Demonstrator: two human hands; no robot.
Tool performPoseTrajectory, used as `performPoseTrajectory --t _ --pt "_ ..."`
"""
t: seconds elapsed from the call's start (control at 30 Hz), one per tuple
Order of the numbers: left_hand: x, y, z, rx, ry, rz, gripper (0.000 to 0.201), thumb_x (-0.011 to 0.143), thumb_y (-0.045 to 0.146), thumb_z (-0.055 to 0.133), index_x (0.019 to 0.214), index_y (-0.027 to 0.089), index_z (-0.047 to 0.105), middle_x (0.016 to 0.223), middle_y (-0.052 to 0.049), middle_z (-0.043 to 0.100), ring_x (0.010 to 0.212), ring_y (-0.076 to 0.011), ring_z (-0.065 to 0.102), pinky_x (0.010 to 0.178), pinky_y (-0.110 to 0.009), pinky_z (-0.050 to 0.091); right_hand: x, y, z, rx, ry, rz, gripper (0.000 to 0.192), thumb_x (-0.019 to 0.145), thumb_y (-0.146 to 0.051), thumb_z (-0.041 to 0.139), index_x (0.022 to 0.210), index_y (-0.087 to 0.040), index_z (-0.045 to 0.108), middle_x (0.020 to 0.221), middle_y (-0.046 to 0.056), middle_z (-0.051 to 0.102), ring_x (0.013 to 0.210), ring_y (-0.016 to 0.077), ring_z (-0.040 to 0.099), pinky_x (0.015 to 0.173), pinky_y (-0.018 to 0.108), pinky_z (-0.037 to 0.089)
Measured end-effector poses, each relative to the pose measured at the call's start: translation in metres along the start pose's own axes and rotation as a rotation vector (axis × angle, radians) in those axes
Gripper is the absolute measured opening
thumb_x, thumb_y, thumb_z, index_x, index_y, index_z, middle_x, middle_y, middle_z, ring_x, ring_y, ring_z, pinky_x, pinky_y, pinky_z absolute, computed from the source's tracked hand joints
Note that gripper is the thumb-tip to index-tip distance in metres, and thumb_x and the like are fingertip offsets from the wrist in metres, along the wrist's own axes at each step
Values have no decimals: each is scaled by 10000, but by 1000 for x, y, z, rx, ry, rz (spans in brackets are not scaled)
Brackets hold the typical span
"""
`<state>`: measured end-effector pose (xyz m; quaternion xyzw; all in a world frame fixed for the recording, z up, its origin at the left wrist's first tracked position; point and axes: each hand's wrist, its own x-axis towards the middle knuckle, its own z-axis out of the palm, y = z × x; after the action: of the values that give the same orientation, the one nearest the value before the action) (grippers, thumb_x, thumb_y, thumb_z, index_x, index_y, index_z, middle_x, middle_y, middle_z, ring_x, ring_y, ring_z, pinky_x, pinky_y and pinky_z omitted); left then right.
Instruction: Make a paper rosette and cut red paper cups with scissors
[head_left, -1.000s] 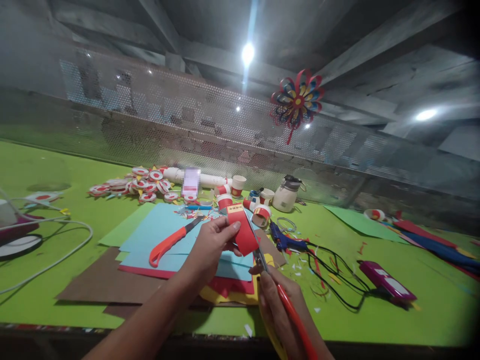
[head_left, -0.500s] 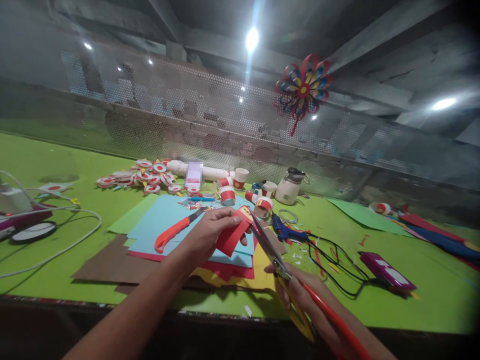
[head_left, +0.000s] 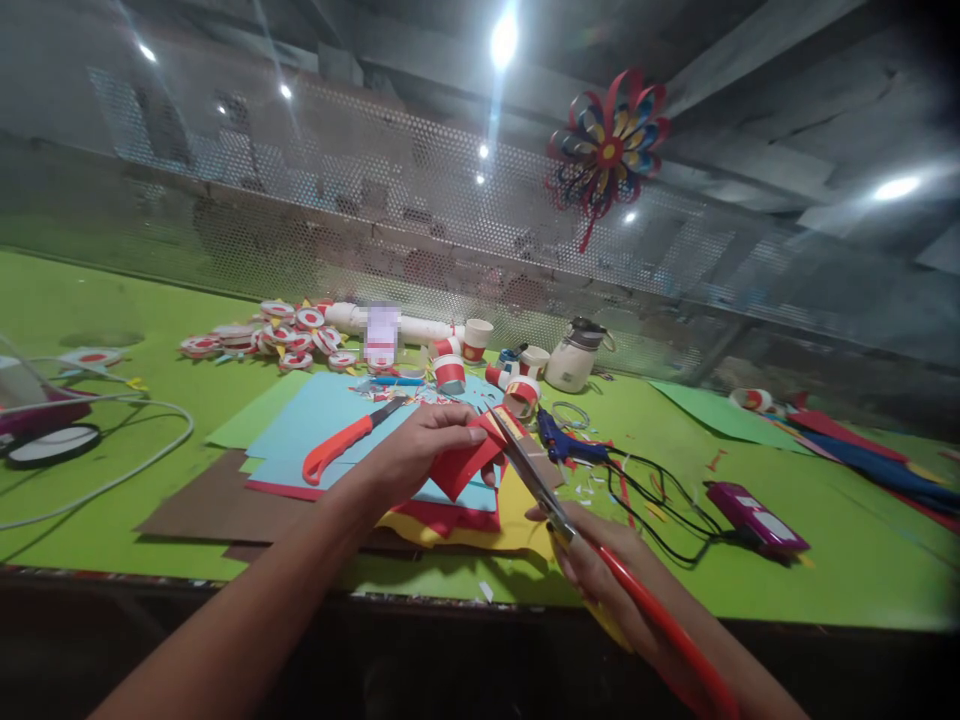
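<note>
Pinched between the thumb and fingers of my left hand (head_left: 427, 440) is a small piece of red paper (head_left: 457, 470), with a yellowish patch near its upper edge. My right hand (head_left: 604, 560) is wrapped round the handles of scissors (head_left: 534, 480), one handle red and the other yellow. Their blades point up and left, at the right side of the red paper; I cannot tell how far the paper lies between them. Under my hands is a stack of coloured sheets with light blue paper (head_left: 289, 440) on top. An orange-handled knife (head_left: 334, 452) lies on it, left of my left hand.
Red-and-white paper cups (head_left: 450, 373) stand behind my hands, with a pale jug (head_left: 574, 360) beyond. At right lie a blue glue gun (head_left: 574, 443), black cables and a purple box (head_left: 757, 522). Red-and-white round pieces (head_left: 277, 335) are heaped at back left. Paper scraps surround the cups.
The view has tilted down slightly, so the table sits higher. The scissors have turned a little in my right hand, and less of the yellow handle shows. The red paper stays in my left hand.
</note>
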<state>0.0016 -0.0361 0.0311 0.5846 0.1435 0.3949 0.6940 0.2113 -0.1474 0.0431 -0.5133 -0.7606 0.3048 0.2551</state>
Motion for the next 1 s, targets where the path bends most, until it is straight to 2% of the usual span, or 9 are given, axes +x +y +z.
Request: performPoseTrajectory --t 0.2,0.4,0.63,0.8,1.0 --pt "1 -1 -4 12 17 -6 139 797 208 563 751 105 646 691 -87 692 613 -159 641 606 -262 482 1 10 5 16 14 0 384 924 -514 336 776 -185 465 662 -18 426 580 109 380 527 228 306" --pt "0 -1 -7 24 24 -27 147 801 215 568 765 103 656 690 -86 691 622 -156 644 615 -254 481 3 15 9 16 37 6 393 919 -522 338 835 -177 507 636 -24 419 547 105 366 494 221 292" --pt "-1 -1 -6 22 8 -27 147 793 208 566 748 99 652 688 -94 689 616 -162 643 598 -256 484 1 9 6 -104 70 -38 445 915 -516 333 1009 -155 577 760 46 581 702 169 532 608 248 397" --pt "-1 3 -2 3 43 -56 139 774 205 586 728 93 654 645 -89 685 576 -147 630 555 -227 466 0 11 11 -104 107 4 495 904 -532 336 1023 -137 611 698 36 574 634 158 516 567 248 386" --pt "1 1 0 9 8 -64 153 779 214 584 735 99 675 655 -87 693 603 -148 628 602 -241 470 4 10 15 -125 153 34 482 893 -529 362 999 -143 631 710 38 611 598 150 515 539 240 381"
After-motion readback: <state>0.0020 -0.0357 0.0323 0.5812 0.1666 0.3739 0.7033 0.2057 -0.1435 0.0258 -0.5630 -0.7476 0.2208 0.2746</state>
